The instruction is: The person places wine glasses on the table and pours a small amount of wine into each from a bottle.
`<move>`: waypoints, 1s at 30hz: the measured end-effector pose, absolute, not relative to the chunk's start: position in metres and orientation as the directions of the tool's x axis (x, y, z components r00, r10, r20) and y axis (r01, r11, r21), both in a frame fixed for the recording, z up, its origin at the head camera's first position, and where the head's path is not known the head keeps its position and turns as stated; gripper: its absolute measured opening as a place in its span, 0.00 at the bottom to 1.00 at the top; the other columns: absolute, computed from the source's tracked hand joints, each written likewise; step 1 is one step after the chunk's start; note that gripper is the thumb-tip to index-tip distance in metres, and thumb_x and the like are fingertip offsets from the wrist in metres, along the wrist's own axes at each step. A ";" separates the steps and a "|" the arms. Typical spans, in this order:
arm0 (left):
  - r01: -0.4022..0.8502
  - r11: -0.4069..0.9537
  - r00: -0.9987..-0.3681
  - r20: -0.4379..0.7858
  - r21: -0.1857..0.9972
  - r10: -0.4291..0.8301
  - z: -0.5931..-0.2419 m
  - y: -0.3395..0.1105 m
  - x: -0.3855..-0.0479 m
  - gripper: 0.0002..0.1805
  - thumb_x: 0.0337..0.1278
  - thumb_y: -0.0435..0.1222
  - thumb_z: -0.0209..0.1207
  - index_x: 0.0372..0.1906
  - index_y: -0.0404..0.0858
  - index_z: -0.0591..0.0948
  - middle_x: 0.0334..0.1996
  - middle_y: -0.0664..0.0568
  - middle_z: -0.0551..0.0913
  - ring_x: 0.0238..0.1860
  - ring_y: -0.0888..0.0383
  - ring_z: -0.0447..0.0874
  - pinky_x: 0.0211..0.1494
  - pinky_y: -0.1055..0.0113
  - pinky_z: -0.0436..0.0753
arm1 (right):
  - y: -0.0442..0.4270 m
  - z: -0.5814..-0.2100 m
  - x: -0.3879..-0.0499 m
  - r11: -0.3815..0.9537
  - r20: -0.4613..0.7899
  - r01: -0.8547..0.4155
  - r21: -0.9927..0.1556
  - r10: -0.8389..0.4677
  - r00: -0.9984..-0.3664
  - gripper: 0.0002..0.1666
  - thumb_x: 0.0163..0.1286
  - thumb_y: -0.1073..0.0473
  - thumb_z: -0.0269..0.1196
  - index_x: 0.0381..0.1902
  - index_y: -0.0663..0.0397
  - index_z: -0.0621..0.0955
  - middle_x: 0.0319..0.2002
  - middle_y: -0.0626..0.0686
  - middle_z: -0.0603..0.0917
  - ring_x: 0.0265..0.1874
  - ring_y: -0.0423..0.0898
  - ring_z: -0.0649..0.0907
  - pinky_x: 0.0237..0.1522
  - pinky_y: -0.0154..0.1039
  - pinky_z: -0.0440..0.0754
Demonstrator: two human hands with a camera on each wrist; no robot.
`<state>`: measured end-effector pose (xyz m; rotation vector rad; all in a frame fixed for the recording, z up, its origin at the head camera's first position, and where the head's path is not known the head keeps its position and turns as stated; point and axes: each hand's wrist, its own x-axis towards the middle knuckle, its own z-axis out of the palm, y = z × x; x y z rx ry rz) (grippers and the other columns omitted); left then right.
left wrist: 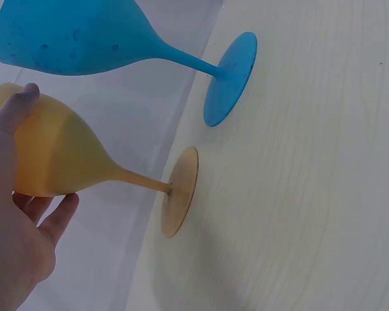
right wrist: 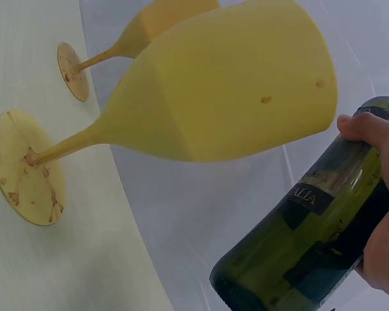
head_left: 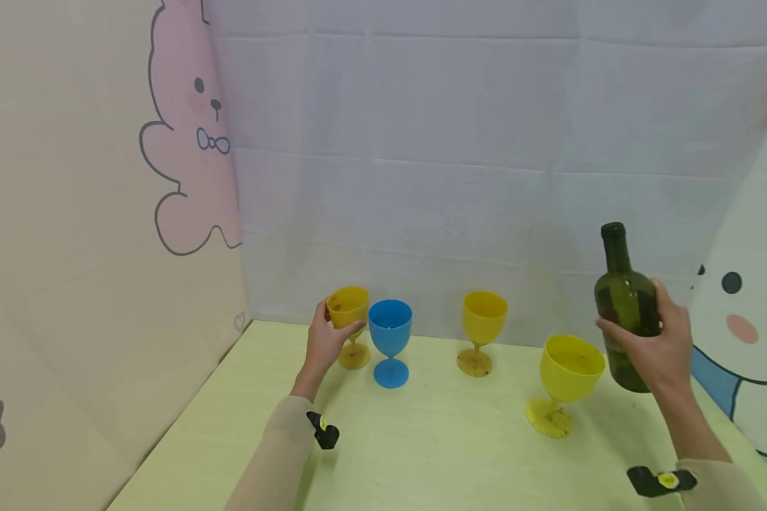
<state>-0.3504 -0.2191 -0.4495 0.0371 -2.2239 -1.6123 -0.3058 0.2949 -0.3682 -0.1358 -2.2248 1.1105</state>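
My left hand (head_left: 327,344) curls its thumb and fingers round the bowl of a yellow goblet (head_left: 354,305) at the back left. That goblet's foot (left wrist: 180,194) appears to rest on the table. Just right of it stands a blue goblet (head_left: 390,326), untouched. On the right side, my right hand (head_left: 665,348) grips a dark green glass bottle (head_left: 626,298) round its body. The bottle is held off the table, neck up and slightly tilted. Beside it, a yellow goblet (head_left: 569,372) stands upright; in the right wrist view its foot (right wrist: 26,168) carries brown stains.
Another yellow goblet (head_left: 483,319) stands at the back, between the blue goblet and the one near the bottle. The pale table (head_left: 434,447) meets a white cloth backdrop (head_left: 422,177) at its far edge. Side panels with cartoon animals (head_left: 194,142) flank it.
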 end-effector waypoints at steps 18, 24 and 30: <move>0.196 0.331 -0.926 0.285 0.923 -0.247 -0.450 -0.221 -0.350 0.50 0.49 0.54 0.72 0.74 0.45 0.60 0.66 0.46 0.72 0.66 0.45 0.69 0.72 0.43 0.69 | 0.309 -0.406 -0.310 0.489 0.331 -0.049 -0.871 0.510 -0.794 0.54 0.58 0.50 0.75 0.74 0.16 0.57 0.72 0.51 0.67 0.64 0.48 0.67 0.71 0.56 0.66; 0.197 0.334 -0.925 0.287 0.922 -0.247 -0.450 -0.221 -0.350 0.50 0.49 0.54 0.72 0.74 0.45 0.60 0.66 0.47 0.71 0.66 0.45 0.69 0.72 0.42 0.68 | 0.318 -0.417 -0.311 0.442 0.278 -0.012 -0.897 0.543 -0.793 0.56 0.58 0.49 0.74 0.75 0.15 0.54 0.76 0.47 0.63 0.67 0.50 0.65 0.73 0.52 0.64; 0.189 0.333 -0.929 0.278 0.924 -0.243 -0.451 -0.220 -0.351 0.49 0.50 0.53 0.72 0.74 0.46 0.59 0.66 0.47 0.71 0.67 0.45 0.69 0.73 0.43 0.68 | 0.325 -0.425 -0.312 0.406 0.255 0.000 -0.914 0.575 -0.777 0.54 0.56 0.50 0.76 0.73 0.15 0.59 0.72 0.43 0.68 0.56 0.37 0.69 0.67 0.40 0.67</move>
